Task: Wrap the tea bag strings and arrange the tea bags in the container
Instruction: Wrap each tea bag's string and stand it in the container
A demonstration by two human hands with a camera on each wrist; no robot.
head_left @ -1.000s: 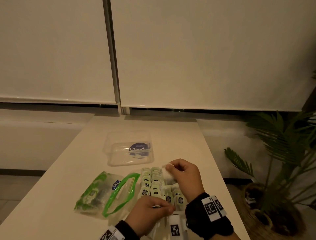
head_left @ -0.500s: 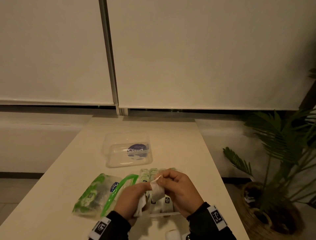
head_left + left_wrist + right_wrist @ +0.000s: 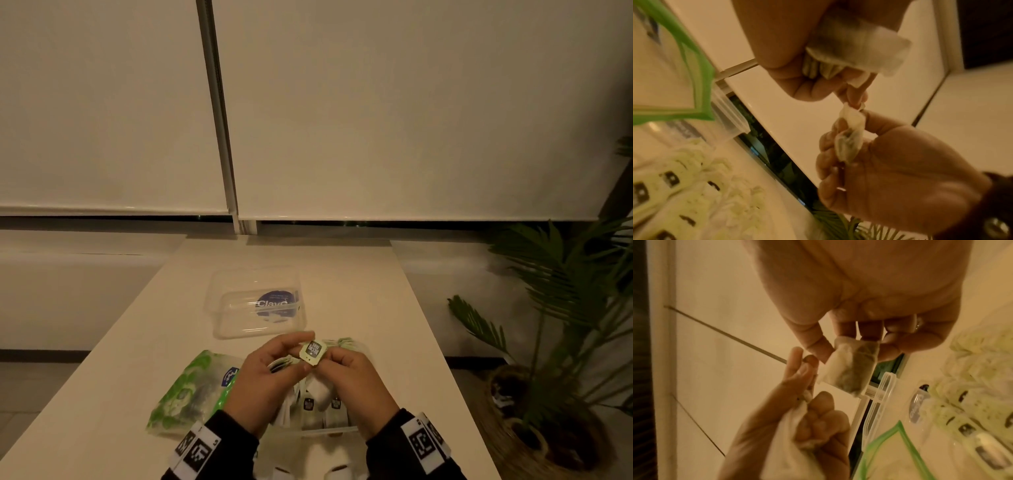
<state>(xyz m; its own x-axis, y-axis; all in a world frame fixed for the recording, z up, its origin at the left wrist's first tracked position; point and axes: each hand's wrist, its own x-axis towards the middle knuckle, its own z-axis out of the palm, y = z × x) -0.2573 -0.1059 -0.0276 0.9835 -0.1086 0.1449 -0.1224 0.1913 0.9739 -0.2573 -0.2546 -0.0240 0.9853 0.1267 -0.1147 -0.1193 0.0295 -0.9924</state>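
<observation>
Tension first: wind the string snug and flat round its bag, turn by turn, never tugging hard enough to tear the paper or pull the tag point(image 3: 312, 351) loose. Finish with the tag lying flat against the bag, then slot the bag beside the rows in the container point(image 3: 318, 430), low in the head view under both wrists. With a bag in each hand, probably better to park one before winding. String too fine to see, so cannot tell which bag owns the tag.

Pouch point(image 3: 191, 387), green, lower left of the head view, lying on the table point(image 3: 359, 274), just left of the hands.

Left hand point(image 3: 270, 380), lower middle, raised over the container. Outer fingers curled round a spare bag point(image 3: 857, 47) held against the palm, thumb and forefinger pinching the tag's left edge.

Tag face-up between the two hands, print toward the head camera.

Right hand point(image 3: 356, 380), just right of the tag, fingertips close against the left hand's. Thumb and fingers pinching a second bag point(image 3: 851, 369), hanging below them at the centre of the right wrist view.

Plant point(image 3: 565, 308) at far right, off the table.
</observation>
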